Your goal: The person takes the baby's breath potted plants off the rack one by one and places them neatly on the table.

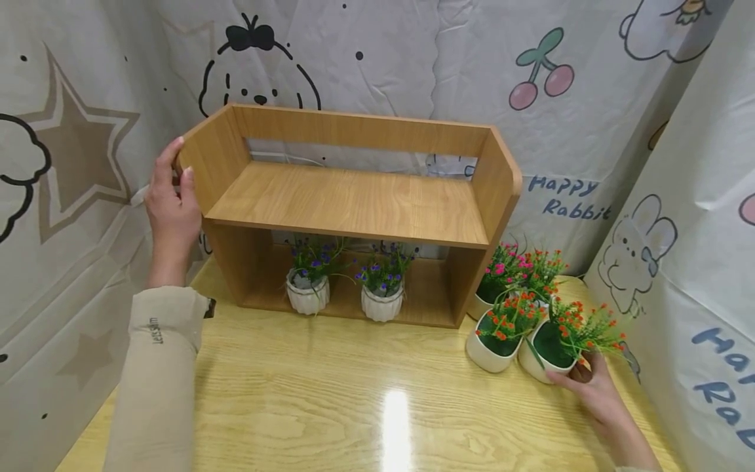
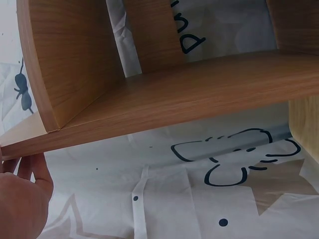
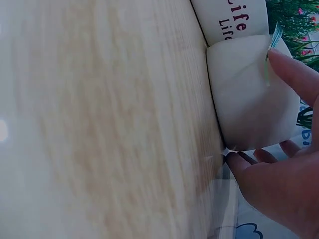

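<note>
My left hand [image 1: 174, 213] holds the left side panel of a two-tier wooden desk shelf [image 1: 354, 196], thumb by the front edge and fingers at the outer side. In the left wrist view, bent fingers [image 2: 37, 172] touch the panel's outer face. At the table's right, my right hand [image 1: 596, 390] grips a cream pot of orange flowers [image 1: 545, 354]. Its thumb lies near the pot's rim and its fingers are against the side, as the right wrist view shows on the white pot [image 3: 251, 94]. Another pot of orange flowers [image 1: 492, 344] stands beside it, with "Life" lettering visible.
Two ribbed white pots with purple flowers, one left [image 1: 309, 292] and one right [image 1: 382, 301], stand on the lower tier. Pink-flowered pots [image 1: 480, 307] sit behind the orange ones, against the shelf's right side. Printed cloth [image 1: 377, 65] encloses the wooden table [image 1: 307, 393].
</note>
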### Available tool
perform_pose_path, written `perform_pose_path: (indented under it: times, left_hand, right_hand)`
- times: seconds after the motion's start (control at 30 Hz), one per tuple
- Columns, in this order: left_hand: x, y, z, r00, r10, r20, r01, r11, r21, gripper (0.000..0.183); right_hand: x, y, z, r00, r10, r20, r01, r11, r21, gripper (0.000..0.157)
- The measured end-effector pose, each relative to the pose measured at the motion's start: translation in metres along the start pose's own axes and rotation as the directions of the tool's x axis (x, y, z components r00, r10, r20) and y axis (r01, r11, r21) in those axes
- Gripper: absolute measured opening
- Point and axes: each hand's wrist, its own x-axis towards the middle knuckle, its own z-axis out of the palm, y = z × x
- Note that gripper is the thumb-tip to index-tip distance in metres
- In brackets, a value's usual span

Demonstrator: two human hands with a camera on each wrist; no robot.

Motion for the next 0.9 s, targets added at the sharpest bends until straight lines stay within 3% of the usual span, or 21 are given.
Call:
perform_pose_path:
  times: [0.17,0.27,0.37,0.5,0.6,0.7,0.77,0.9]
  left_hand:
    - [0.000,0.001,0.001,1.000,0.015,0.002,-0.015,1.000,-0.012,0.045]
    - [-0.001,0.004,0.001,1.000,0.019,-0.010,-0.019,1.000,-0.012,0.044]
    - [-0.007,0.020,-0.002,1.000,0.014,-0.022,-0.015,1.000,-0.022,0.044]
    - [-0.006,0.018,-0.003,1.000,0.014,-0.018,-0.015,1.000,-0.024,0.044]
    - [0.000,0.001,0.000,1.000,0.014,-0.011,-0.014,1.000,-0.017,0.044]
    - [0.000,0.001,0.000,1.000,-0.003,-0.007,0.003,1.000,-0.014,0.045]
    - [0.000,0.001,0.000,1.000,-0.008,-0.002,0.008,1.000,-0.015,0.045]
    - [-0.001,0.003,-0.001,1.000,-0.002,0.002,0.002,1.000,-0.021,0.045]
  right_hand:
    - [-0.006,-0.003,-0.011,1.000,-0.007,-0.005,0.007,0.999,0.046,0.108]
    - [-0.012,-0.006,-0.020,0.995,-0.091,-0.032,0.094,0.991,0.097,0.096]
    - [-0.018,-0.014,-0.026,0.975,-0.185,-0.119,0.203,0.966,0.158,0.089]
    - [-0.026,-0.030,-0.027,0.907,-0.304,-0.290,0.382,0.885,0.267,0.075]
    - [-0.032,-0.051,-0.020,0.829,-0.362,-0.426,0.505,0.813,0.291,0.066]
    - [-0.039,-0.076,-0.010,0.751,-0.408,-0.519,0.594,0.761,0.262,0.063]
    - [-0.045,-0.091,-0.002,0.707,-0.467,-0.530,0.652,0.722,0.234,0.062]
    - [-0.051,-0.114,0.019,0.647,-0.615,-0.451,0.748,0.625,0.223,0.065]
